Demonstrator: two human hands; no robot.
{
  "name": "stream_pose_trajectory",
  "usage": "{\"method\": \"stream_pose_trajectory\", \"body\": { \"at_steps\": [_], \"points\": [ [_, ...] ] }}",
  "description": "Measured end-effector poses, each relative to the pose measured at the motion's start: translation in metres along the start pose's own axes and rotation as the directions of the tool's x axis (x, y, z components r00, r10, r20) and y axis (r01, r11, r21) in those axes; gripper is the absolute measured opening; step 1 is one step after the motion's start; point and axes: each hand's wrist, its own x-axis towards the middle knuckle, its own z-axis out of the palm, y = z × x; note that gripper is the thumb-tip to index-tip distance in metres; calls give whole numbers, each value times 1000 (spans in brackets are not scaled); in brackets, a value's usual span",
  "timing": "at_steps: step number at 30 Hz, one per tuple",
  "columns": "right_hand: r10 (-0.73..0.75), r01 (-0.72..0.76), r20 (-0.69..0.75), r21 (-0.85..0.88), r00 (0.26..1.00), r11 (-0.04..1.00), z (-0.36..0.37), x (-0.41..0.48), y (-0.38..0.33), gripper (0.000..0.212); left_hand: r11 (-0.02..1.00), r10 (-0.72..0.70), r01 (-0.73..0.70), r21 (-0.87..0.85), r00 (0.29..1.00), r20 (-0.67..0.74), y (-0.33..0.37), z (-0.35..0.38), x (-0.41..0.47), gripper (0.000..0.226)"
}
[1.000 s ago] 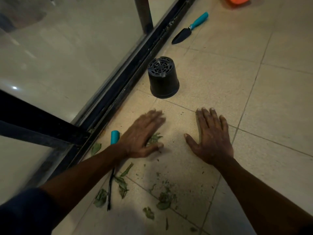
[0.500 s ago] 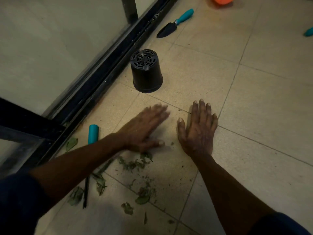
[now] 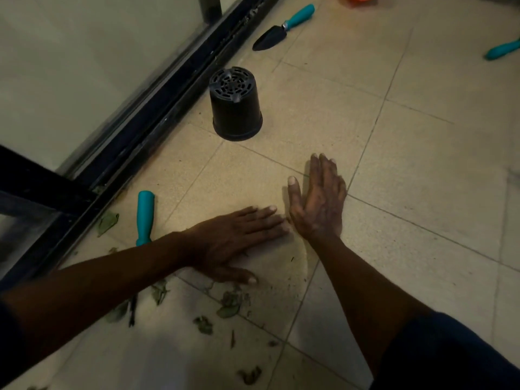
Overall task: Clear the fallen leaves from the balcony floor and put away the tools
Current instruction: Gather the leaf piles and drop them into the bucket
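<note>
**Balcony floor: sweeping leaf litter together by hand**

Torn green leaves lie scattered on the pale tiles, most of them just below the left hand and under its forearm, and one by the dark door track. Both hands lie flat with fingers straight, grasping nothing. The left fingertips meet the heel of the right hand. This looks like the gathering step, with scraps being raked into a heap. Next, I judge, the palms must draw the loose bits together, then cup and lift them. A teal-handled tool lies beside the left forearm. An upturned black pot, a trowel and another teal handle lie farther off, not yet put away.
</note>
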Motion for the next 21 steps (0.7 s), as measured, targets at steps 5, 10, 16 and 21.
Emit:
{"method": "stream_pose_trajectory", "body": {
  "at_steps": [5,10,16,21],
  "points": [
    [-66,83,144,-121,987,989,-2,1,2,88,939,-337,277,-205,858,-387,25,21,-68,82],
    [-150,200,225,-218,963,955,1,-1,2,85,783,-623,568,-255,709,-331,47,47,-86,86],
    [-157,234,312,-224,937,946,24,-74,-56,82,680,-732,601,-421,521,-438,69,50,-88,81],
    [-438,435,325,84,838,896,20,-169,-89,67,720,-693,581,-381,560,-454,86,57,-98,75]
  ]
}}
